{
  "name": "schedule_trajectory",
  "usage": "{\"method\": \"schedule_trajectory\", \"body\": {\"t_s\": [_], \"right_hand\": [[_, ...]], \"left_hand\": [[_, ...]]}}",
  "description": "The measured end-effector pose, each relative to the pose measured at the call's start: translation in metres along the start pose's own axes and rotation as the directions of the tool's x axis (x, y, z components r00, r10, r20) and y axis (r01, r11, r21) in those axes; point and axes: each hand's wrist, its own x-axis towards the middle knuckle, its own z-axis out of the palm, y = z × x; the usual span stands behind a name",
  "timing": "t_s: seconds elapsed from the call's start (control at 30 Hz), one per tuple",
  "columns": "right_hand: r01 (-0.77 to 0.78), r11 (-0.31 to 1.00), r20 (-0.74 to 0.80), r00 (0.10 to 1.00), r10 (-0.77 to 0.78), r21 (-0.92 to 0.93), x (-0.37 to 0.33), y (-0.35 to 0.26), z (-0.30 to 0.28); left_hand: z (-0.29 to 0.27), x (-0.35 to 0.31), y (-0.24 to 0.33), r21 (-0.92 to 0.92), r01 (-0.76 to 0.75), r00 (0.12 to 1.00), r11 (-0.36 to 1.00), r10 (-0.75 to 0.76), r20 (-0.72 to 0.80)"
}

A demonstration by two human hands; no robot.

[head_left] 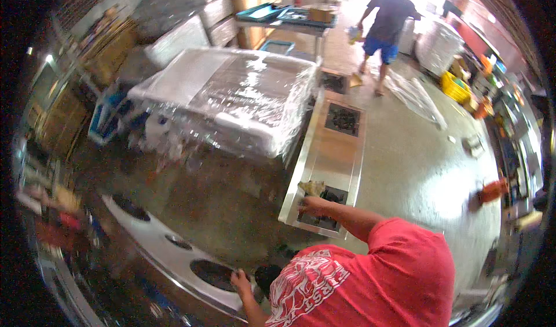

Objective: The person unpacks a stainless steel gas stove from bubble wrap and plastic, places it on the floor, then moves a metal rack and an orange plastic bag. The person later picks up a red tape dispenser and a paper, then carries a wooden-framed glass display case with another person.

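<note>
My right hand [314, 206] reaches to the near end of a long steel panel [313, 153] with dark square openings. Its fingers look closed around a crumpled, yellowish-grey cloth [313, 187], though their tips are blurred. On my left lies another long metal panel [165, 251] with round dark holes. My left hand [240, 282] is closed on that panel's edge, beside the largest hole [214, 275]. A dark, rounded object [267, 279] shows between my left hand and my red shirt; its kind is unclear.
A large plastic-wrapped metal unit [237, 95] stands ahead. Behind it, a table [284, 21] bears blue trays. Further off, a person [388, 23] in blue shorts walks near plastic sheeting [414, 98]. A yellow basket [456, 88] and an orange object [494, 190] are at right.
</note>
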Motion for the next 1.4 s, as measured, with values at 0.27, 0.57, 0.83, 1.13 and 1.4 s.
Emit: {"method": "schedule_trajectory", "body": {"t_s": [0.27,0.57,0.83,1.13,1.4], "right_hand": [[0.21,0.964,-0.372,0.918,-0.137,0.163,0.1,-0.177,-0.018],[0.38,0.847,-0.903,0.358,0.237,0.373,0.02,0.058,-0.185],[0.408,0.731,-0.784,-0.059,0.618,0.547,-0.152,0.175,-0.476],[0.678,0.496,-0.599,-0.101,0.794,0.543,-0.223,0.179,-0.51],[0.852,0.378,-0.612,-0.09,0.786,0.361,-0.244,0.292,-0.463]], "left_hand": [[0.006,0.163,0.022,-0.148,0.176,0.848,0.973,-0.073,0.526],[-0.038,0.249,0.088,-0.193,0.279,0.872,0.941,-0.164,0.461],[-0.024,0.145,0.102,0.068,-0.322,0.811,0.944,0.238,0.535],[-0.032,0.092,0.11,0.309,-0.446,0.798,0.84,0.216,0.563],[-0.009,0.13,0.113,0.301,0.002,0.777,0.954,-0.191,0.6]]}}
